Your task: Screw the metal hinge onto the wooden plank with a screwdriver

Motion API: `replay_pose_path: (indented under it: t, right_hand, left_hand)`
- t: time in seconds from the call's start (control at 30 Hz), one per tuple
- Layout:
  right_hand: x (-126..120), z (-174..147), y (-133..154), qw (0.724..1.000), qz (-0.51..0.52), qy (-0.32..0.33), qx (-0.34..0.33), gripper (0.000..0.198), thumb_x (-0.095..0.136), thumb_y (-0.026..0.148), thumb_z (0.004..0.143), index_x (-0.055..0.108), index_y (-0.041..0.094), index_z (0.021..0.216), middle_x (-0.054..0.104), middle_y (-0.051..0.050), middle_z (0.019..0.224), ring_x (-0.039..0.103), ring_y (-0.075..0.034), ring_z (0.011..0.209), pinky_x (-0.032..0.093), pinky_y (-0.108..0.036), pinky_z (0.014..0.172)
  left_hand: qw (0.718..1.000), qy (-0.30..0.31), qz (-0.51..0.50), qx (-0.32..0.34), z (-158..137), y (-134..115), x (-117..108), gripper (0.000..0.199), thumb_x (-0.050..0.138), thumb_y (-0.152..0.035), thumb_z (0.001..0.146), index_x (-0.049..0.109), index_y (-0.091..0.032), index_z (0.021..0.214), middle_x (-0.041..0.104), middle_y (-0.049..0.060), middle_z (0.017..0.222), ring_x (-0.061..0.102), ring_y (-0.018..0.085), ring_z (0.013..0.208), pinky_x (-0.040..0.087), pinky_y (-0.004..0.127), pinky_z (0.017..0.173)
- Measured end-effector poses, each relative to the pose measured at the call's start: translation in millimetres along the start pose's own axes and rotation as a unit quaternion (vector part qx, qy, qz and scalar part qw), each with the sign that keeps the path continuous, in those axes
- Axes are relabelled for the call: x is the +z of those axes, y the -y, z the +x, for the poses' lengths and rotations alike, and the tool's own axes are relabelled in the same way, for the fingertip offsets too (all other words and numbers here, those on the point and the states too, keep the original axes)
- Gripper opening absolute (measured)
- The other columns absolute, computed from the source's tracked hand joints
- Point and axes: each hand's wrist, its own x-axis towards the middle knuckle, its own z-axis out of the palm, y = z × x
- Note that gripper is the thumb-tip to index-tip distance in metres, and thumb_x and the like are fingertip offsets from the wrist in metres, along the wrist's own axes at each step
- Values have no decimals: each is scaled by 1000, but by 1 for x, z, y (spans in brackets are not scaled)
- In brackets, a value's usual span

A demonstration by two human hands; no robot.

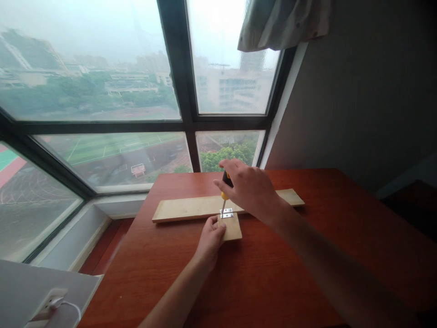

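Observation:
A long pale wooden board [191, 208] lies across the red-brown table [273, 273]. A small wooden block [234, 228] butts against its near edge, and a small metal hinge [227, 212] spans the joint. My right hand [251, 189] grips a screwdriver [225, 189] with a yellow and black handle, held upright with its tip on the hinge. My left hand [210, 239] presses on the left side of the small block.
The table stands against a large dark-framed window [184, 123] with a sill below it. A grey wall [358, 91] rises at the right and a curtain [283, 23] hangs above. A white socket with a plug and cable [54, 304] is at the lower left.

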Motion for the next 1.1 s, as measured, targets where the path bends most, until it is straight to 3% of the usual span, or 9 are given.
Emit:
replay_pose_path:
  t: [0.1, 0.23, 0.47, 0.7, 0.9, 1.1]
  right_hand:
    - [0, 0, 0, 1000, 12, -2, -2, 34, 41, 34, 93, 51, 22, 123, 63, -8, 114, 64, -22, 86, 45, -32, 66]
    - [-2, -4, 0, 999, 44, -1, -18, 44, 45, 22, 84, 46, 19, 128, 58, -9, 124, 62, -22, 94, 46, -31, 70]
    - [3, -1, 1, 1000, 10, -6, 10, 40, 43, 43, 92, 49, 21, 125, 63, -10, 117, 64, -23, 87, 45, -32, 65]
    - [-1, -4, 0, 999, 46, -2, -9, 45, 47, 27, 84, 45, 20, 128, 60, -10, 122, 62, -23, 95, 45, -32, 72]
    - [1, -3, 0, 999, 32, 1, 3, 41, 44, 43, 91, 48, 21, 125, 63, -9, 117, 63, -24, 90, 44, -32, 69]
    - [-1, -4, 1, 999, 44, -7, -11, 42, 47, 26, 84, 47, 21, 126, 62, -7, 119, 63, -22, 92, 45, -31, 71]
  left_hand:
    - [1000, -1, 6, -2, -1, -1, 0, 31, 66, -17, 77, 52, -16, 105, 70, 9, 91, 67, 17, 75, 51, 25, 66]
    - [1000, 4, -4, 3, 1, 2, -1, 36, 70, -20, 73, 52, -16, 105, 69, 8, 88, 66, 18, 73, 51, 26, 67]
    - [1000, 3, 4, 3, 2, 2, -2, 35, 69, -19, 74, 52, -16, 105, 69, 8, 89, 65, 17, 72, 51, 25, 65]
    - [1000, 8, -13, 5, 4, 4, -1, 31, 69, -18, 73, 55, -14, 101, 70, 11, 93, 67, 19, 76, 53, 29, 70]
    - [1000, 9, -9, 2, 2, 3, 0, 29, 67, -16, 75, 55, -15, 101, 70, 11, 96, 68, 19, 78, 53, 28, 70]
    - [1000, 5, -4, 1, 3, 3, -1, 29, 65, -16, 76, 54, -14, 102, 70, 11, 95, 68, 20, 79, 53, 28, 70]
